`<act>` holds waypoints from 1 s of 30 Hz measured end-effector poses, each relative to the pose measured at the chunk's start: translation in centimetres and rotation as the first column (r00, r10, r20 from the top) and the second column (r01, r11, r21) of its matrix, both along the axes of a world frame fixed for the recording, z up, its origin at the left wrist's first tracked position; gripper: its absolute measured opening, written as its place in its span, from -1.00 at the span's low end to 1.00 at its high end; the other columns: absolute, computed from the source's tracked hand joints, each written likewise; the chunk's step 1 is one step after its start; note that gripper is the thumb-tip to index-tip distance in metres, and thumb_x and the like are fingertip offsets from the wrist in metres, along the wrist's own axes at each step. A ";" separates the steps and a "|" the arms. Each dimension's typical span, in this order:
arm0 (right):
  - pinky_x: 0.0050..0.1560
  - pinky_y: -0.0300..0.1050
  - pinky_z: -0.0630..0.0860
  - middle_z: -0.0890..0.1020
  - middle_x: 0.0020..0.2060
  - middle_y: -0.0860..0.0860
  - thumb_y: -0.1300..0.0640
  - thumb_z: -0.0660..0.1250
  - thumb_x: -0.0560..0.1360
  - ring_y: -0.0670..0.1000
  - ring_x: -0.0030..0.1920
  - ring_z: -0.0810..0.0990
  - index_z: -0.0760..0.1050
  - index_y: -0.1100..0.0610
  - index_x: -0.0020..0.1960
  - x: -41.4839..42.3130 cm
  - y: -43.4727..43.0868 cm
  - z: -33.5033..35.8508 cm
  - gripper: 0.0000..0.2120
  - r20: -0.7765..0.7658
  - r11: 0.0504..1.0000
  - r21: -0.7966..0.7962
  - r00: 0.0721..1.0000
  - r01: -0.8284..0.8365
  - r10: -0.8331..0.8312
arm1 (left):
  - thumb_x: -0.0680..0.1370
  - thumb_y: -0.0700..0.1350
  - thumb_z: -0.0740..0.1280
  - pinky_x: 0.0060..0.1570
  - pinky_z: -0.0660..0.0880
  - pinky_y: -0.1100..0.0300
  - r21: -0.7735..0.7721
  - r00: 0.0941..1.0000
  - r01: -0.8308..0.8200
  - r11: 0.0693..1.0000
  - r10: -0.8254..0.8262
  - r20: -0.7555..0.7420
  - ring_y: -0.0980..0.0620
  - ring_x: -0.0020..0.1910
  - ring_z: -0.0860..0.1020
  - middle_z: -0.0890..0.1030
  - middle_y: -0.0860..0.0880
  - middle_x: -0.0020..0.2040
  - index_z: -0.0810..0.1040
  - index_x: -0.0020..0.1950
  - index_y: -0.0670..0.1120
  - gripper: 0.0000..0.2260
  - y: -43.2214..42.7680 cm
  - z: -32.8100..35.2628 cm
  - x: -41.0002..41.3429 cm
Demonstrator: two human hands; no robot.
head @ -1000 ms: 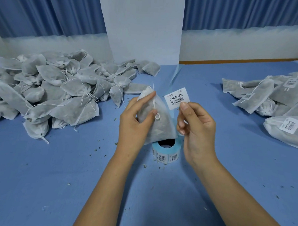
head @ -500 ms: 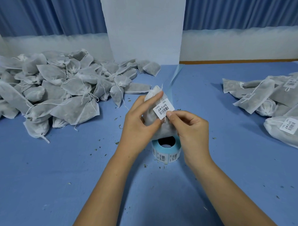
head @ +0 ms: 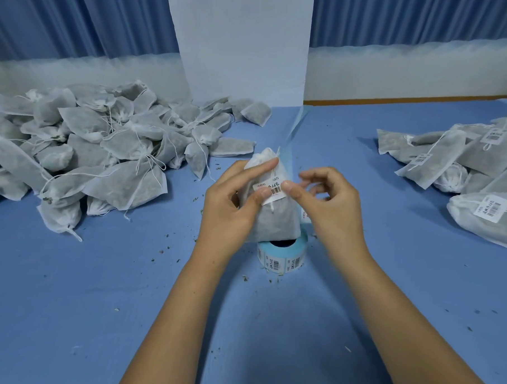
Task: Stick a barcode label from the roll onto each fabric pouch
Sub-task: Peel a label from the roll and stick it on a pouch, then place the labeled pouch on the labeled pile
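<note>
Left of frame: heap of unlabelled pouches (head: pixel 82 155) on the blue tabletop (head: pixel 67 300), none with a sticker that I can see.

Centre: left hand (head: pixel 231 208) grips the current pouch (head: pixel 274 224) upright, fingers wrapped round its left side, thumb flat on the barcode label (head: pixel 271 190).

Change: a second ago the label was loose in the right hand, clear of the fabric. Now it sits on the pouch's upper front, over the drawstring, slightly tilted. Sticking looks done for this one, probably only the press-down left.

Pouch is thin white fabric with dark fill showing through, tied neck up. Its bottom edge hangs just over the label roll (head: pixel 281 255).

Right hand (head: pixel 333 207): thumb tip at the label's right edge, fingers loosely curled, blurred, holding nothing.

Right of frame: labelled pouches (head: pixel 479 178), piled.
</note>
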State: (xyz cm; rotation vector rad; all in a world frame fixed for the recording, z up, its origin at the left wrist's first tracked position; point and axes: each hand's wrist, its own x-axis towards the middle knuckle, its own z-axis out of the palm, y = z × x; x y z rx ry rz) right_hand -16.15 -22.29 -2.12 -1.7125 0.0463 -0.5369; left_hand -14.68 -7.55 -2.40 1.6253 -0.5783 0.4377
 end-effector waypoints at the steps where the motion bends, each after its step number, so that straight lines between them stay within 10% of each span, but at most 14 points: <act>1: -0.18 -0.24 0.44 0.60 -0.27 -0.12 0.08 0.53 0.34 -0.16 -0.27 0.51 0.56 0.05 -0.10 0.1 -0.1 0.1 -0.81 0.028 0.993 0.072 0.995 -0.098 0.096 | 0.51 -0.32 0.39 -0.04 0.39 0.47 0.005 1.000 0.019 1.000 -0.019 0.007 0.29 -0.01 0.54 0.57 0.25 0.00 0.59 0.20 0.08 -0.63 0.0 0.1 -0.1; 6: -0.21 -0.26 0.50 0.63 -0.36 -0.05 0.20 0.45 0.43 -0.10 -0.29 0.56 0.61 0.12 -0.25 -0.1 0.6 -0.4 -0.90 0.090 0.932 0.291 0.976 -0.217 0.199 | 0.48 -0.14 0.45 0.05 0.55 0.22 -0.120 0.994 0.044 0.992 -0.056 -0.099 0.08 0.09 0.62 0.65 0.01 0.10 0.40 0.34 0.30 -0.47 -0.7 0.4 -0.4; 13: -0.12 -0.05 0.51 0.64 -0.28 0.10 0.23 0.37 0.49 0.03 -0.23 0.57 0.60 0.22 -0.19 -1.0 -1.5 -0.5 -0.90 0.035 0.895 0.398 0.978 -0.200 0.203 | 0.45 -0.17 0.50 -0.18 0.55 0.28 -0.165 0.933 -0.068 0.984 0.004 -0.361 0.07 -0.12 0.68 0.72 0.00 -0.11 0.55 0.13 0.04 -0.70 -3.3 1.0 -0.9; 19: -0.24 -0.24 0.56 0.70 -0.28 0.04 0.22 0.42 0.46 -0.06 -0.28 0.63 0.66 0.16 -0.22 -3.2 -7.9 0.6 -0.91 0.014 0.952 0.303 0.999 -0.039 0.036 | 0.43 -0.15 0.52 -0.16 0.60 0.20 -0.069 0.835 0.148 0.987 -0.162 -0.526 -0.01 -0.10 0.69 0.72 -0.05 -0.10 0.65 0.05 -0.11 -0.78 -8.2 2.0 -2.3; 30: 0.02 0.00 0.58 0.70 -0.17 0.17 0.27 0.44 0.43 0.11 -0.11 0.68 0.67 0.22 -0.17 -8.7 -20.0 -0.4 -0.96 -0.098 0.943 0.313 0.992 0.110 -0.083 | 0.52 -0.05 0.42 -0.37 0.48 0.30 -0.024 0.743 0.194 0.981 -0.163 -0.649 0.08 -0.35 0.60 0.66 -0.03 -0.28 0.65 -0.12 -0.20 -0.79 -21.5 0.8 -5.2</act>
